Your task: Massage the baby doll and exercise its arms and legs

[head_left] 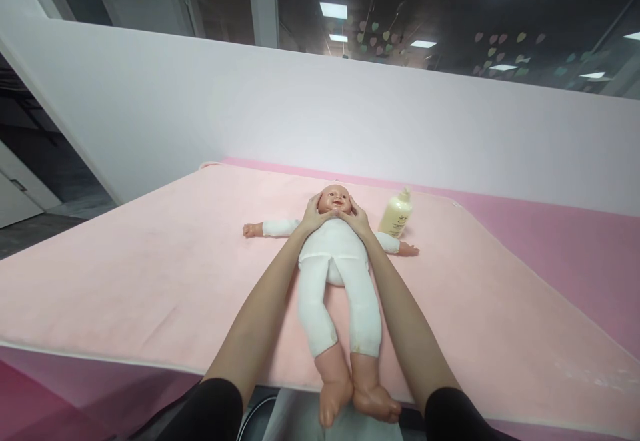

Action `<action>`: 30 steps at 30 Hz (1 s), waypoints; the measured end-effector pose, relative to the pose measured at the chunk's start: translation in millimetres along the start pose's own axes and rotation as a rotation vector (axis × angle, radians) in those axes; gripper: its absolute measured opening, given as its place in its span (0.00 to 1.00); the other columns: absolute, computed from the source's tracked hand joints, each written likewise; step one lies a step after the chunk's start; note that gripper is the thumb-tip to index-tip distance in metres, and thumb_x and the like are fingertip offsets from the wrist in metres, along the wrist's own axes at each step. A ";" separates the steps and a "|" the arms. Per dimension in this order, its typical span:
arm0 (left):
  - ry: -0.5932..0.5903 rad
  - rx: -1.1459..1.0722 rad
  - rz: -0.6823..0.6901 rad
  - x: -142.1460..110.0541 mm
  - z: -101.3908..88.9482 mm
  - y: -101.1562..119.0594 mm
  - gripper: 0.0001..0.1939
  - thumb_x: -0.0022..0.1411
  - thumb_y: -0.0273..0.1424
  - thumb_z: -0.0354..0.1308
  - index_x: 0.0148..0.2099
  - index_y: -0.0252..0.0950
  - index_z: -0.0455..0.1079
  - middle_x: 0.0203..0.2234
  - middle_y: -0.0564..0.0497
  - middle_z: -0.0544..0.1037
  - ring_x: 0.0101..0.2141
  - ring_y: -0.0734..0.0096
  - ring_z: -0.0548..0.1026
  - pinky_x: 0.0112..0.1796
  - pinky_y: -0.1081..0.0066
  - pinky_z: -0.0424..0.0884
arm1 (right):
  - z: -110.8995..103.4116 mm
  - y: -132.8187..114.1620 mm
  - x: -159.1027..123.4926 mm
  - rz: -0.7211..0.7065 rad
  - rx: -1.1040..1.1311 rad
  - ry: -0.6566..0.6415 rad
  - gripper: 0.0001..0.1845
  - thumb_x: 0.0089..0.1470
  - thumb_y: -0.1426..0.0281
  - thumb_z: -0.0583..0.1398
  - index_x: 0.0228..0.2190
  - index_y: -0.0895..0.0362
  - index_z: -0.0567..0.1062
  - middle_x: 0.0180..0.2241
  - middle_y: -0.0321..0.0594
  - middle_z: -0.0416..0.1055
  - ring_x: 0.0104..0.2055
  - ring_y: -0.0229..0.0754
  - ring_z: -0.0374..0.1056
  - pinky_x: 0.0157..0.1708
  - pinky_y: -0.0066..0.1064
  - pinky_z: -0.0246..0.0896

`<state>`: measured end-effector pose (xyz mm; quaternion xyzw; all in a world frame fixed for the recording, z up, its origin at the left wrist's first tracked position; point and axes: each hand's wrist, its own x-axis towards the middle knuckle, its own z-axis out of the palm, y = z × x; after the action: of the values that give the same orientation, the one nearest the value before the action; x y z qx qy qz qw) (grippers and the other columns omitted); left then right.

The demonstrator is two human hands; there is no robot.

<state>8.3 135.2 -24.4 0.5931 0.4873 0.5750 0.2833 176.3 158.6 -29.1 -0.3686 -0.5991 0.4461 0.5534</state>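
A baby doll with a white cloth body lies on its back on a pink towel, head away from me and feet over the near edge. My left hand cups one side of its head and jaw. On the opposite side my right hand does the same, and the thumbs come close together under the chin. The doll's arms stretch out to both sides. A pale yellow pump bottle stands just beyond the doll's arm on the right.
Behind the towel rises a white partition wall with dark glass above it. Pink table surface shows at the right. At the lower left is the towel's near edge. A dark floor lies past the left side.
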 end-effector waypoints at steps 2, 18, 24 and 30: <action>-0.002 -0.012 0.011 0.9 -0.2 -0.6 0.50 0.44 0.42 0.72 0.66 0.30 0.59 0.64 0.33 0.59 0.64 0.48 0.59 0.62 0.58 0.59 | -0.6 -0.4 -0.4 -0.001 0.008 0.000 0.60 0.33 0.55 0.74 0.64 0.62 0.60 0.61 0.48 0.64 0.62 0.51 0.62 0.63 0.41 0.56; -0.012 0.036 0.028 1.5 -5.4 -4.0 0.39 0.55 0.41 0.65 0.66 0.33 0.61 0.65 0.39 0.61 0.65 0.54 0.57 0.65 0.61 0.53 | -4.4 -8.3 -3.1 -0.014 0.048 -0.036 0.53 0.38 0.53 0.71 0.62 0.60 0.64 0.62 0.47 0.63 0.64 0.50 0.60 0.65 0.43 0.54; -0.033 0.017 0.037 0.0 -7.4 0.6 0.33 0.58 0.41 0.61 0.64 0.36 0.63 0.63 0.42 0.65 0.64 0.54 0.59 0.65 0.57 0.52 | -7.1 0.7 3.1 -0.038 0.066 -0.056 0.48 0.41 0.52 0.69 0.61 0.57 0.66 0.62 0.44 0.63 0.64 0.48 0.60 0.64 0.43 0.54; -0.062 0.002 0.100 1.4 -8.0 2.6 0.30 0.61 0.46 0.58 0.61 0.36 0.66 0.61 0.42 0.68 0.63 0.54 0.62 0.64 0.57 0.53 | -6.4 4.1 7.3 -0.040 0.124 -0.072 0.45 0.43 0.53 0.68 0.59 0.57 0.67 0.61 0.43 0.64 0.63 0.46 0.62 0.64 0.40 0.56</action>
<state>1.2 133.8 -20.1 0.6345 0.4484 0.5695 0.2685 181.6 167.6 -30.6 -0.3054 -0.5970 0.4843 0.5620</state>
